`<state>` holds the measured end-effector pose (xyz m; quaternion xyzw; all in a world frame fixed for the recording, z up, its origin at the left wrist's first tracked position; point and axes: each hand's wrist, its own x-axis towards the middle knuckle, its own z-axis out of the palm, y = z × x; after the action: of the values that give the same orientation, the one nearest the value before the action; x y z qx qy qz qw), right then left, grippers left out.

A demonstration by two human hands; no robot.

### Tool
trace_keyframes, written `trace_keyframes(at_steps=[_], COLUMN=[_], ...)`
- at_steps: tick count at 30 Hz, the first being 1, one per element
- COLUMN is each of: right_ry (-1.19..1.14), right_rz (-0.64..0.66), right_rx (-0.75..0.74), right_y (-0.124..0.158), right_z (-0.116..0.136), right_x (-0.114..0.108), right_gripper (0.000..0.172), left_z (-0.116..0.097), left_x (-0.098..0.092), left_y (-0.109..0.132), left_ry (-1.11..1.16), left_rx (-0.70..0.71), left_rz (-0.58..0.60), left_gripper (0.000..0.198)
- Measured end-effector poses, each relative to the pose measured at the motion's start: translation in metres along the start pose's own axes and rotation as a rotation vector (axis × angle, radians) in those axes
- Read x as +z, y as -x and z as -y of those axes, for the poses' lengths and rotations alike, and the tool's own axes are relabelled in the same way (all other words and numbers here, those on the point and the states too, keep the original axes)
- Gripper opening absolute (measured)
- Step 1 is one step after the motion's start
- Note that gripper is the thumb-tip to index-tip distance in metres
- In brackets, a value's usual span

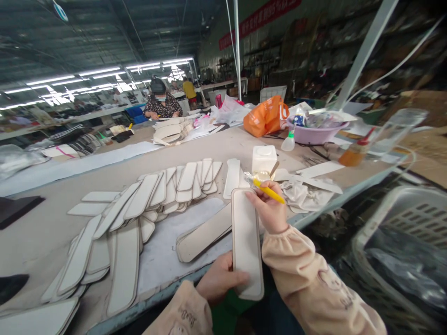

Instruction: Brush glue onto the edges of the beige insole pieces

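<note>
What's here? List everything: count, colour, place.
Panel: one, white, lower centre
Other panels: many, whitish, on table
Tool: one, yellow, beside panel's top
Tub: one, white, beyond panel
Squeeze bottle: one, clear, beyond tub
Bag: one, orange, table's far side
Basin: one, lilac, right of bag
Nozzle bottle: one, amber, table's right
Jar: one, clear, beside nozzle bottle
Basket: one, grey, far right
Banner: one, red, upper background
Lights: several, white, overhead
People: at least two, dark and yellow clothes, background
Smaller clutter: uncountable, mixed, around
Left hand: one, beige-sleeved, holding panel
Right hand: one, beige-sleeved, holding tool and panel edge
</note>
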<state>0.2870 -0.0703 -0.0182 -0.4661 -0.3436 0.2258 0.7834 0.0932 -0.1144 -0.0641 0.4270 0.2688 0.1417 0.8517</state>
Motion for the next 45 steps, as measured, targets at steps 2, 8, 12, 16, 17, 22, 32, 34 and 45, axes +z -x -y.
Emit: trace_keyframes(at_steps=[2, 8, 12, 16, 17, 22, 32, 34, 45], right_ry=[-0.018, -0.023, 0.010, 0.052, 0.064, 0.148, 0.255, 0.248, 0.273], right_rz=[0.023, 0.083, 0.131, 0.188, 0.183, 0.131, 0.117, 0.115, 0.147], right_rx=[0.002, 0.023, 0.038, 0.033, 0.024, -0.007, -0.089, -0.109, -0.294], right_y=[0.003, 0.007, 0.006, 0.007, 0.008, 0.008, 0.010, 0.009, 0.009], right_z=[0.001, -0.002, -0.005, -0.010, -0.011, -0.014, -0.013, -0.009, 0.007], right_x=[0.003, 0.005, 0.002, -0.001, -0.001, -0.002, -0.002, -0.005, -0.018], right_gripper=[0.041, 0.042, 0.048, 0.049, 0.048, 0.045, 0.038, 0.036, 0.023], left_z=[-0.005, -0.018, -0.021, -0.020, -0.020, -0.021, -0.023, -0.035, -0.215], left_x=[0.005, 0.017, 0.017, 0.014, 0.014, 0.015, 0.004, -0.002, -0.100], left_y=[-0.004, -0.013, -0.013, -0.012, -0.012, -0.012, -0.009, -0.008, -0.052], left_ry=[0.032, 0.119, 0.105, 0.113, 0.121, 0.173, 0.062, 0.035, -0.415], left_rx=[0.075, 0.108, 0.091, 0.096, 0.098, 0.111, 0.260, 0.286, 0.171], left_rz=[-0.059, -0.305, -0.322, -0.316, -0.311, -0.237, -0.331, -0.370, -0.675], left_gripper=[0.050, 0.037, 0.033, 0.032, 0.032, 0.032, 0.023, 0.021, 0.030])
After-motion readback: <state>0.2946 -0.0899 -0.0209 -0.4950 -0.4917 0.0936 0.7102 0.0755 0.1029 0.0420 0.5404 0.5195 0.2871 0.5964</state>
